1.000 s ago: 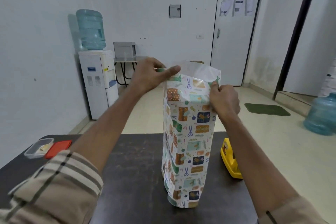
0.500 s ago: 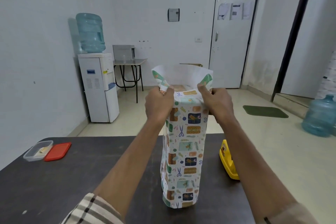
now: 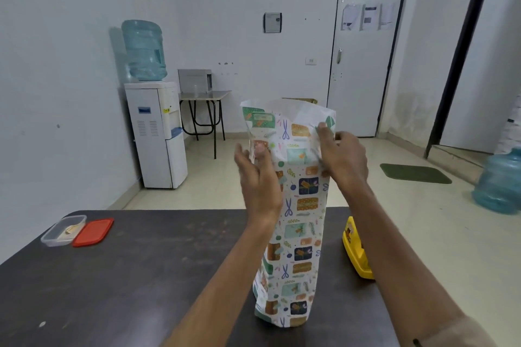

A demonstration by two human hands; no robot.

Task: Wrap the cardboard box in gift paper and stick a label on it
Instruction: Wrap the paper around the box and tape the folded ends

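The wrapped cardboard box (image 3: 293, 248) stood upright on the dark table (image 3: 141, 276). The left hand (image 3: 258, 177) was flat and loose beside it, holding nothing. The right hand (image 3: 344, 158) pinched the gift paper (image 3: 284, 121) at its open top, which should be folded down flat and tight.

Bare forearms, beige sleeve (image 3: 456, 332) on the right arm — small dark mark.

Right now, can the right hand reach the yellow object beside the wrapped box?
Probably yes: the yellow object lies on the table under the right forearm, nothing between. But the right hand pinches the top of the gift paper and must let go first.
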